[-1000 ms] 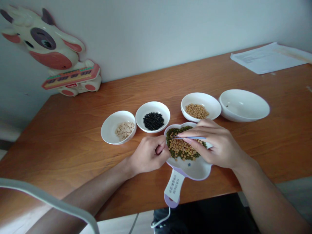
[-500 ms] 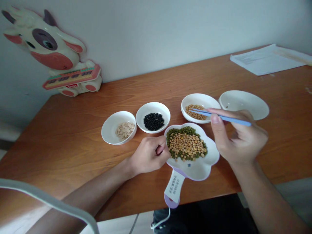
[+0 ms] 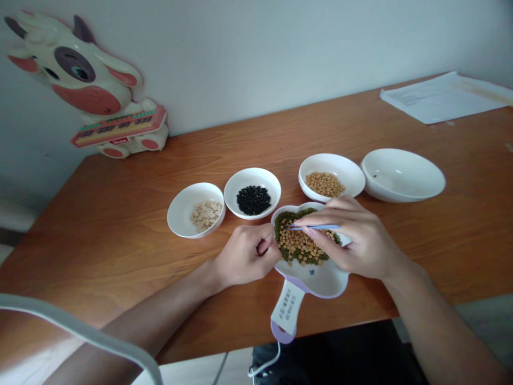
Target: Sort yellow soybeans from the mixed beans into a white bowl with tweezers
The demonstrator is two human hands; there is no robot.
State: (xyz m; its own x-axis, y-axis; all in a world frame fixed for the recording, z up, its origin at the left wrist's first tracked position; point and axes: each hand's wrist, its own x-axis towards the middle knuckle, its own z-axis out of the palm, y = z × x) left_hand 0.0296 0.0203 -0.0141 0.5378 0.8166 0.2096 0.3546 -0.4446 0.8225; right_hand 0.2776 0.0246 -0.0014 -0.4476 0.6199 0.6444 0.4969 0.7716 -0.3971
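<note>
A white flower-shaped scoop (image 3: 326, 284) with a purple rim and a labelled handle holds green beans and yellow soybeans (image 3: 300, 245). My left hand (image 3: 246, 254) is closed at the scoop's left rim, its fingers curled against the edge. In my right hand (image 3: 358, 243) is a pair of blue tweezers (image 3: 318, 226), pinched between thumb and fingers. Their tips point down among the soybeans at the scoop's upper left. Whether a bean sits between the tips is too small to tell. Behind the right hand, a white bowl (image 3: 352, 174) contains soybeans.
Left of the scoop stand a bowl (image 3: 274, 184) of black beans and a bowl (image 3: 176, 211) of pale flat seeds. At right is a bowl (image 3: 412, 174) with a dark speck inside. A cow toy keyboard (image 3: 120, 128) and papers (image 3: 428, 101) lie farther back.
My right hand has brought the tweezers from over the soybean bowl down and left into the scoop. My left hand has stayed at the scoop's rim.
</note>
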